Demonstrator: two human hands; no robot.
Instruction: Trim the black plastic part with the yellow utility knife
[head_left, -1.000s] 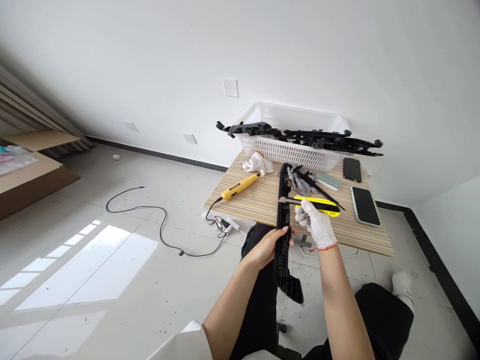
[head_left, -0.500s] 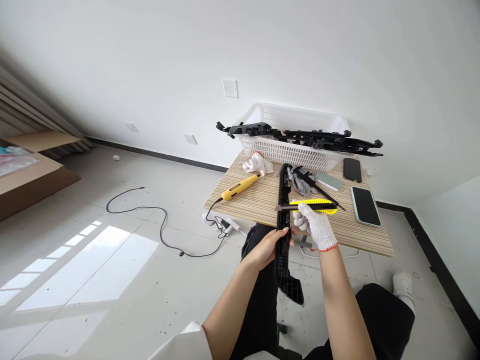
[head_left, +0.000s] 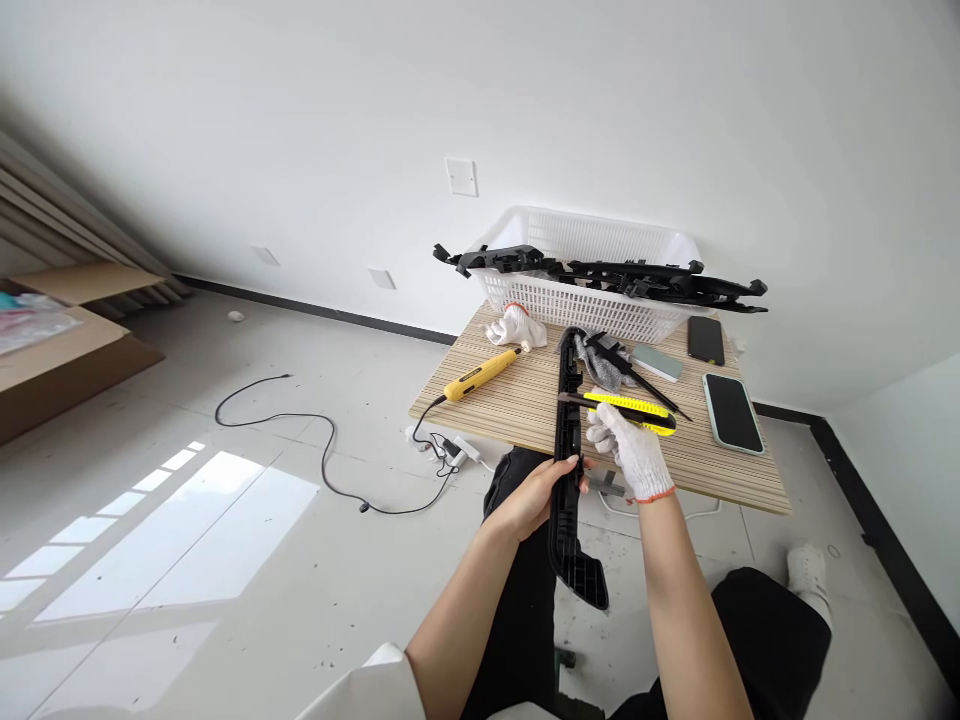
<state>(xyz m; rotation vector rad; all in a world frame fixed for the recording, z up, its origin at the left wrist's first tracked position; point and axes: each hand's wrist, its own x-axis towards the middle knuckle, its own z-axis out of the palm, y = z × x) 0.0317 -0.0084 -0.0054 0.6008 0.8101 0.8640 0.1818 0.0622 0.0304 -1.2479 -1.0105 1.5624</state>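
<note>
My bare left hand [head_left: 541, 492] is wrapped round the lower half of a long black plastic trim piece [head_left: 568, 525], whose ribbed side faces me. The piece's upper end reaches over the table, and its wide lower end hangs past the edge. In a white knit glove, my right hand [head_left: 628, 445] is closed on a yellow and black utility knife [head_left: 637, 412]. The knife's blade points left and lies across the upper part of the trim piece; whether it touches cannot be made out. Bubble wrap [head_left: 600, 368] and a black caliper [head_left: 637, 375] lie just beyond.
A white plastic basket [head_left: 577, 305] of black trim pieces stands at the table's back. On the wooden table [head_left: 510, 405] lie a yellow corded tool [head_left: 481, 374], a white glove [head_left: 516, 328] and phones [head_left: 733, 412]. A cable [head_left: 324, 470] runs along the floor, and a cardboard box [head_left: 75, 350] sits left.
The knife has tilted, its blade tip shifting slightly up and away along the trim piece while its rear end dipped. My left hand and the piece have stayed nearly still.
</note>
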